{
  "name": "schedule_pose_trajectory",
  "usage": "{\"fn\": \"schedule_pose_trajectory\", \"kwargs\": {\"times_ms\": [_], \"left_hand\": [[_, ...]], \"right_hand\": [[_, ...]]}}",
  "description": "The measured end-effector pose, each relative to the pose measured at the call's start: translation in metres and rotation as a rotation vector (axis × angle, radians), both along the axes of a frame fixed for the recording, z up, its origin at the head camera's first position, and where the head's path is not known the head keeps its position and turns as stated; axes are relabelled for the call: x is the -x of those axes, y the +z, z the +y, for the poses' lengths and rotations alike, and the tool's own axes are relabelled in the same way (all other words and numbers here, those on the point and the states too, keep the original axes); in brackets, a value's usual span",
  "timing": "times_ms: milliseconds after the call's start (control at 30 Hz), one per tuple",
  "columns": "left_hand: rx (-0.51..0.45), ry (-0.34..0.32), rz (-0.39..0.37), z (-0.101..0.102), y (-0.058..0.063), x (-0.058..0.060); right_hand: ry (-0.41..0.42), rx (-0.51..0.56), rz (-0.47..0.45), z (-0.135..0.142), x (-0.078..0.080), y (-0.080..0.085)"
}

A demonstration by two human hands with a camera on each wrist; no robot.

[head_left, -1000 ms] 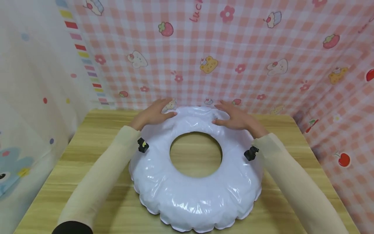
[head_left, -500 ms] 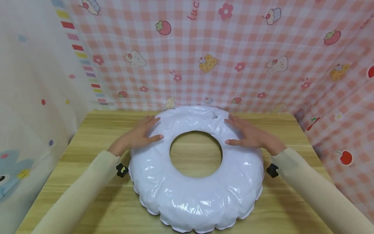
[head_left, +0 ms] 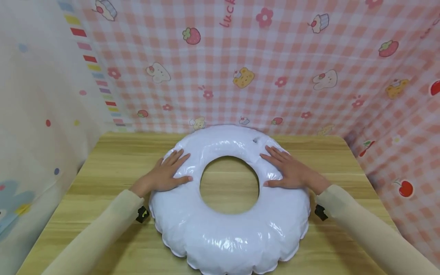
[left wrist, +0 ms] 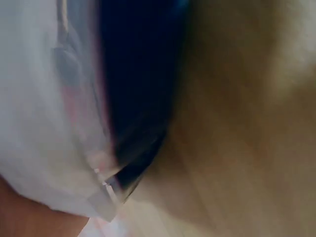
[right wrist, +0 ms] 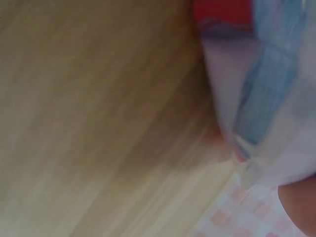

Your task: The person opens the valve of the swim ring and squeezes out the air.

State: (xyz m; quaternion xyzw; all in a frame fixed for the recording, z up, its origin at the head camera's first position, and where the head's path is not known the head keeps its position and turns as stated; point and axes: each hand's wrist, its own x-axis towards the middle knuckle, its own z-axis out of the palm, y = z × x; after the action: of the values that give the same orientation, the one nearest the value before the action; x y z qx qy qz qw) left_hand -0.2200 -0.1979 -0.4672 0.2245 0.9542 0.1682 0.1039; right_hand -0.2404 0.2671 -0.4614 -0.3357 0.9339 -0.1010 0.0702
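Observation:
A white inflated swim ring (head_left: 227, 236) lies flat on the wooden table, its glossy top facing up and its edge scalloped. My left hand (head_left: 166, 172) rests on the ring's left side, fingers spread and straight. On the opposite side my right hand (head_left: 290, 170) lies the same way, thumb toward the hole. A small valve (head_left: 256, 140) shows near the ring's far right. In the left wrist view the ring's side (left wrist: 39, 108) has a dark blue underside. The right wrist view shows red and blue print on the ring's lower side (right wrist: 269, 89).
The wooden table (head_left: 113, 160) shows through the ring's hole and on both sides of it. Behind stands a pink checked curtain (head_left: 220, 57) with printed cartoons, and a white dotted curtain (head_left: 41, 114) hangs at the left. Black wrist cameras (head_left: 142, 214) sit under both cuffs.
Both hands have slid from the ring's far edge apart and back along its sides, toward me. The ring has stayed in nearly the same place.

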Motion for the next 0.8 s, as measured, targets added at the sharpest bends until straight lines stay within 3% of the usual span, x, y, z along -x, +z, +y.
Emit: {"fn": "schedule_pose_trajectory", "kwargs": {"times_ms": [200, 533, 800], "left_hand": [[0.002, -0.012, -0.001, 0.003, -0.004, -0.003], [0.053, -0.012, 0.004, 0.005, -0.011, 0.002], [0.077, 0.007, 0.005, 0.006, -0.026, 0.005]], "right_hand": [[-0.017, -0.008, -0.012, 0.001, 0.001, -0.01], [-0.008, 0.01, 0.009, -0.004, 0.001, -0.015], [-0.03, 0.017, 0.024, -0.006, -0.001, -0.018]]}}
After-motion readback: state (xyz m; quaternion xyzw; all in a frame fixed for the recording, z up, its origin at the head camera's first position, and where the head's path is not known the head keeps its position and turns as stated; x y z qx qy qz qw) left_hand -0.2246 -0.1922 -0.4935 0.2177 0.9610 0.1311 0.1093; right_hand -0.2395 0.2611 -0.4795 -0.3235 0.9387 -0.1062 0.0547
